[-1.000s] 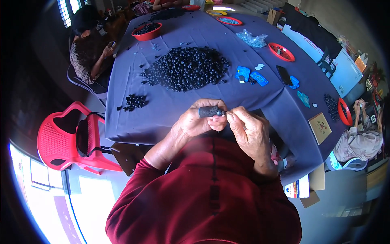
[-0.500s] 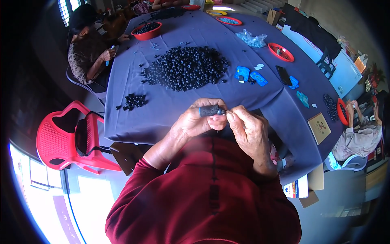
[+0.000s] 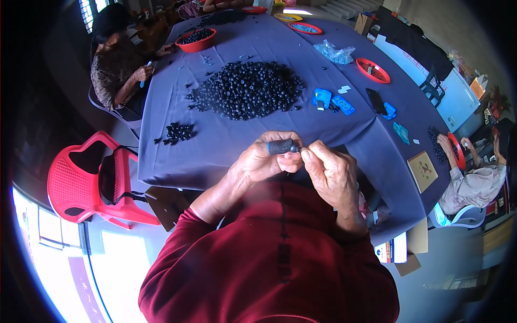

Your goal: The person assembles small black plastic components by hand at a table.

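Observation:
My left hand (image 3: 261, 161) is closed in front of my chest, just off the table's near edge. A dark ribbed finger sleeve (image 3: 280, 147) covers one of its fingers. At that fingertip is a small dark round piece (image 3: 294, 148), pinched between finger and thumb. My right hand (image 3: 333, 175) meets it from the right, thumb and forefinger pressed together at the piece; anything thin in that pinch is too small to name. Beyond my hands lies a large heap of small black round pieces (image 3: 247, 89), with a smaller cluster (image 3: 179, 133) to its left.
On the dark tablecloth (image 3: 177, 161) are blue packets (image 3: 343, 105), a phone (image 3: 376, 100), a clear bag (image 3: 334, 52), a red tray (image 3: 372, 70) and a red bowl (image 3: 196, 45). Co-workers sit left (image 3: 116, 75) and right (image 3: 474, 183). A red chair (image 3: 81, 177) stands left.
My hands keep nearly the same pinch, with only slight finger movement. The co-worker at the right has stretched a hand toward the dark pieces beside the red bowl there.

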Available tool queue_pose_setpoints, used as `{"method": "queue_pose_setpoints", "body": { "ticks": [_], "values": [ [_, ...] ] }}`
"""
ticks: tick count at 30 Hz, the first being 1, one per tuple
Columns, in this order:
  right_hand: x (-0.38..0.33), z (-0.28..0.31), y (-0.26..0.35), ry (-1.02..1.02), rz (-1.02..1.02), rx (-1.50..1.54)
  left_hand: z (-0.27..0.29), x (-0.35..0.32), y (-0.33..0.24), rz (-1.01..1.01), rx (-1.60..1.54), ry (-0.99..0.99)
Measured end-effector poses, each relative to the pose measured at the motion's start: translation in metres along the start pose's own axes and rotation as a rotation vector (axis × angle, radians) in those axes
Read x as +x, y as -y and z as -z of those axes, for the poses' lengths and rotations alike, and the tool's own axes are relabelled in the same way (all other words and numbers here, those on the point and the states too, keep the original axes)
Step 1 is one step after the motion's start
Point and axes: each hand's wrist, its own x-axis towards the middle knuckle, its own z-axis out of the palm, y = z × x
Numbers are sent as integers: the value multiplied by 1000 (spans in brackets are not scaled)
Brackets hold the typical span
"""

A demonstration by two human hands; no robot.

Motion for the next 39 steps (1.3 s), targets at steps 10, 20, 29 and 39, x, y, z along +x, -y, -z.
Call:
{"method": "queue_pose_setpoints", "body": {
  "ticks": [10, 20, 29, 39],
  "values": [
    [-1, -2, 1, 102, -5, 70, -1, -2, -3, -22, 16, -38],
    [0, 1, 2, 12, -99, 208, 2, 0, -1, 23, -81, 63],
    [-4, -6, -6, -37, -160, 396, 7, -5, -8, 21, 7, 41],
    [-1, -12, -9, 2, -127, 347, 120, -119, -88, -178, 2423, -773]
  ]
}}
